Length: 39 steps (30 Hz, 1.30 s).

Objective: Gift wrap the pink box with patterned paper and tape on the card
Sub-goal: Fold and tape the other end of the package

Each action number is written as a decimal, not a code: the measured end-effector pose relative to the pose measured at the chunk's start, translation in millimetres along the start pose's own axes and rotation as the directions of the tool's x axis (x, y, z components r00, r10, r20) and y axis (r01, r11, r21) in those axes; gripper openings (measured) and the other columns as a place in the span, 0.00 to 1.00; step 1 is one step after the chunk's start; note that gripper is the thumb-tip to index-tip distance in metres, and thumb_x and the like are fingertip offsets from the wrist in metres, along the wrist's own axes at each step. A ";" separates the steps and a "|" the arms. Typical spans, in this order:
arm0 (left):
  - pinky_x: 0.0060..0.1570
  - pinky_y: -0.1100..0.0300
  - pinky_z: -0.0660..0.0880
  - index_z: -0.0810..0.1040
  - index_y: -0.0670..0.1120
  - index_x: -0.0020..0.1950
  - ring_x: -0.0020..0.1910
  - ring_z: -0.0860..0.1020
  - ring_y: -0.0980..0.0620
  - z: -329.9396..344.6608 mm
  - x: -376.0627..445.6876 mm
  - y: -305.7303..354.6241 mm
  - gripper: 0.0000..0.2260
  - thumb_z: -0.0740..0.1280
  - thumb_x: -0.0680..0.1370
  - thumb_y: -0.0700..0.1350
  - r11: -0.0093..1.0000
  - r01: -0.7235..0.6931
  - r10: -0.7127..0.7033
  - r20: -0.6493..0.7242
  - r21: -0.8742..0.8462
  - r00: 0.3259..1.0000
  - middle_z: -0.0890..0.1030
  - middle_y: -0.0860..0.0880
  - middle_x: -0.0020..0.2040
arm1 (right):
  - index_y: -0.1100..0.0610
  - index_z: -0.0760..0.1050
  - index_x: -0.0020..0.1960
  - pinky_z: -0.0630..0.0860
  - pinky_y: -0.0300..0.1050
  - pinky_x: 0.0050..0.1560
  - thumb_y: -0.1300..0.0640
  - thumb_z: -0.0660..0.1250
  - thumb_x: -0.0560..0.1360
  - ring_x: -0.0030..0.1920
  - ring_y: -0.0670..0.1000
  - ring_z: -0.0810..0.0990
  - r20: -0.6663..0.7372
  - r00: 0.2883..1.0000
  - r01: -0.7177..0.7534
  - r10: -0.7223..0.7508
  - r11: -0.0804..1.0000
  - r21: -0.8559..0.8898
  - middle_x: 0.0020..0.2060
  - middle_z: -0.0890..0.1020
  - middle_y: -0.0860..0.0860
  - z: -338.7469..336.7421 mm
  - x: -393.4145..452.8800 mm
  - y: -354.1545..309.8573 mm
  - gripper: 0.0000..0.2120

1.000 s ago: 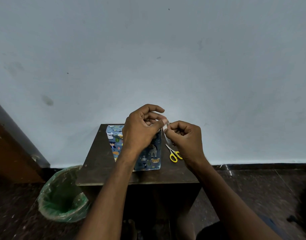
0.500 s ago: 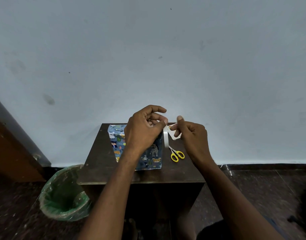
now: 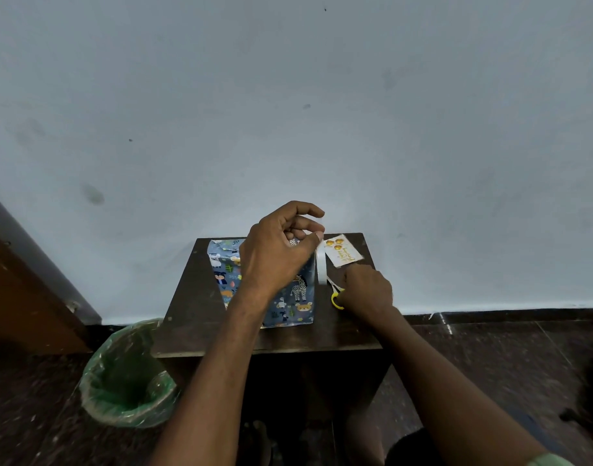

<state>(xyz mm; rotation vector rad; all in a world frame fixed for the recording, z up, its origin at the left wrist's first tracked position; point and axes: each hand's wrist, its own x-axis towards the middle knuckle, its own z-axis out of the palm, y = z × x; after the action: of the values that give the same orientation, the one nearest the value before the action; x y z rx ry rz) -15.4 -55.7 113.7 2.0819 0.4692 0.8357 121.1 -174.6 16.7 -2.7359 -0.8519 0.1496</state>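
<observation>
White tape [image 3: 321, 267] pinched by raised left hand [image 3: 278, 250].

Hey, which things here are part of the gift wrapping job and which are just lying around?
Part of the job:
wrapped box
tape strip, pinched by left hand
card
scissors, under right hand

Just around:
green-lined bin
small table

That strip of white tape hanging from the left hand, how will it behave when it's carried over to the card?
The tape strip hangs limp from the left hand, so it is probably floppy and very light. It may swing, curl or stick to the wrapped box beside it.
</observation>
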 end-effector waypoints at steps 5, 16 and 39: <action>0.54 0.50 0.82 0.83 0.62 0.57 0.50 0.84 0.62 -0.2 0.9 -0.1 0.09 0.74 0.80 0.48 1.000 0.007 -0.007 -0.011 -0.010 1.000 0.87 0.65 0.48 | 0.56 0.80 0.58 0.74 0.44 0.44 0.54 0.74 0.74 0.52 0.56 0.84 -0.031 0.999 0.013 -0.014 1.000 -0.020 0.53 0.84 0.54 2.6 -2.3 -3.7 0.14; 0.53 0.50 0.82 0.83 0.61 0.58 0.49 0.84 0.61 -3.1 1.7 0.2 0.14 0.71 0.81 0.42 1.000 0.002 -0.002 0.024 -0.023 1.000 0.87 0.64 0.49 | 0.56 0.78 0.64 0.80 0.47 0.50 0.54 0.72 0.79 0.55 0.57 0.85 -0.034 0.995 0.087 -0.095 0.979 -0.185 0.57 0.84 0.55 4.9 -5.2 -10.7 0.14; 0.45 0.41 0.84 0.85 0.60 0.55 0.36 0.79 0.59 1.7 1.9 -2.2 0.09 0.78 0.77 0.48 0.993 0.009 -0.017 -0.074 -0.114 0.997 0.88 0.59 0.46 | 0.54 0.85 0.47 0.75 0.36 0.43 0.66 0.73 0.76 0.46 0.44 0.83 -0.515 0.814 0.554 -0.269 0.626 0.548 0.42 0.85 0.43 -49.6 -11.6 -20.3 0.08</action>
<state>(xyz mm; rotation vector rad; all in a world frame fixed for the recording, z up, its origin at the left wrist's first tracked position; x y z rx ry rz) -13.0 -54.3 111.9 1.9466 0.4640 0.9138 109.4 -176.4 70.2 -1.7255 -1.0361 -0.1531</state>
